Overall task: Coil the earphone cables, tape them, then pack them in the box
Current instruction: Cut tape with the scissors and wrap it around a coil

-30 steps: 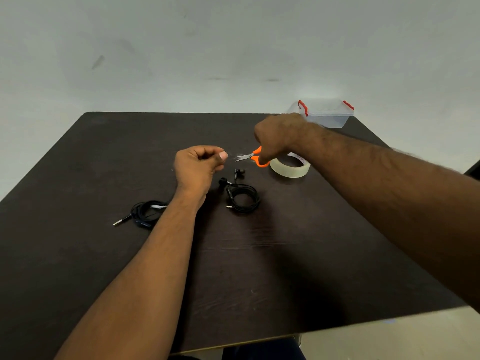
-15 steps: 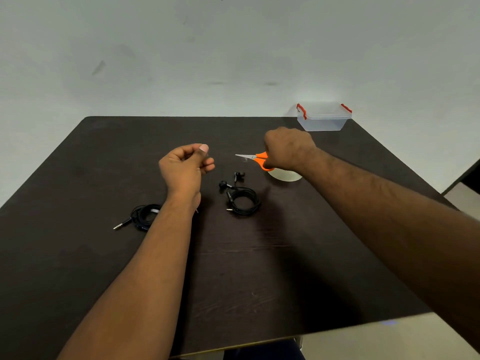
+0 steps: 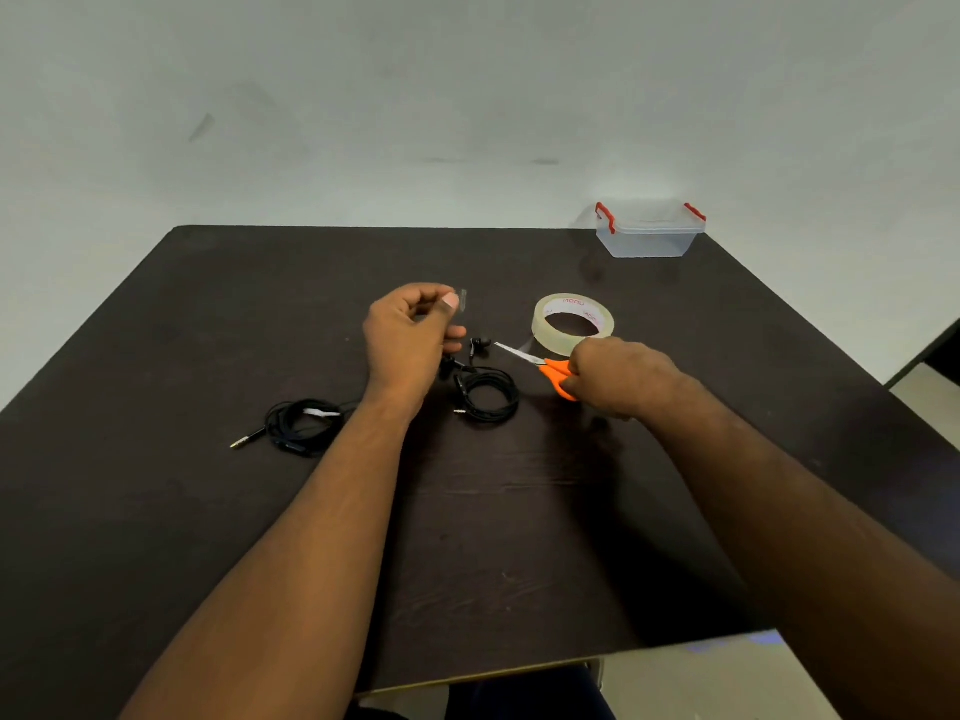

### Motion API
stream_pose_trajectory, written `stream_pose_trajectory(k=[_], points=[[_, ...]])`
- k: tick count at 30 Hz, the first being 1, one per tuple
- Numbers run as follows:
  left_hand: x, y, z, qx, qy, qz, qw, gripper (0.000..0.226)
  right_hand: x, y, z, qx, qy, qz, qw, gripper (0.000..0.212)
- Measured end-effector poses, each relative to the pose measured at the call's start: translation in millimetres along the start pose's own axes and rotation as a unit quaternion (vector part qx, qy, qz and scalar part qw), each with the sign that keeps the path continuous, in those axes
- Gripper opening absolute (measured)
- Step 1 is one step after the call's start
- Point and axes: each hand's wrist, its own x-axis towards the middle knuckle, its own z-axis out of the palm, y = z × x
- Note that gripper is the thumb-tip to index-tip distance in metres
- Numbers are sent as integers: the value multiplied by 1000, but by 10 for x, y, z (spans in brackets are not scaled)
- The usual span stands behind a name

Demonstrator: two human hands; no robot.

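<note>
My left hand point(image 3: 410, 335) is raised over the table and pinches a short clear tape strip point(image 3: 462, 299) between thumb and finger. Just right of it lies a coiled black earphone point(image 3: 487, 394) with its buds near my wrist. A second coiled black earphone point(image 3: 298, 423), bound with a pale piece of tape, lies to the left with its jack pointing left. My right hand point(image 3: 618, 379) grips the orange-handled scissors point(image 3: 545, 366) low at the table, blades pointing left. The clear tape roll point(image 3: 571, 324) lies flat behind the scissors. A clear box point(image 3: 647, 239) with red clips stands at the far right corner.
The dark wooden table point(image 3: 208, 511) fills most of the view, its front edge near me and its right edge close to my right forearm. A pale wall stands behind it. A dark piece of furniture point(image 3: 935, 350) shows at the far right.
My right hand has come down and toward me with the scissors, uncovering the tape roll. My left hand still pinches the cut strip and has lifted slightly away from the roll.
</note>
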Motion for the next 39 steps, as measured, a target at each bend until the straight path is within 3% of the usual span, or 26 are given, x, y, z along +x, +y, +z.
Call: stream_pose_trajectory(k=[4,8,11,13,15,20,22,23,25,27,31,39], points=[[24,-27,-29,-11,26,-12,1000,7,-38,32,-25,31,-37,-4,999,33],[6,-29,-29,8,17,-10,1000,6,-64,68,-93,-23,-159,14,987,44],[0,-19,-26,11,12,-8,1000,6,-44,150,-117,-18,-195,23,980,35],[-5,-13,-31,11,12,-8,1000,6,-10,171,-80,-34,-127,-4,991,23],[-14,-5,-34,5,5,-9,1000,5,15,170,17,-49,-4,-23,999,18],[-35,72,-49,-2,-36,-14,999,8,-11,211,296,27,168,-3,985,22],[-55,108,-52,-10,-80,-14,997,9,-31,179,370,159,260,-27,952,19],[-68,123,-54,-15,-102,-15,995,11,-38,134,382,281,292,-55,913,14],[-89,151,-57,-35,-137,-17,990,21,-19,28,338,495,279,-129,813,22],[-90,170,-71,-67,-163,-12,984,37,20,-67,261,571,220,-210,763,38],[-53,191,-125,-67,-191,-19,979,69,144,-222,170,620,142,-290,716,42],[20,216,-251,-135,-265,-62,953,72,282,-375,274,694,118,-267,658,9]])
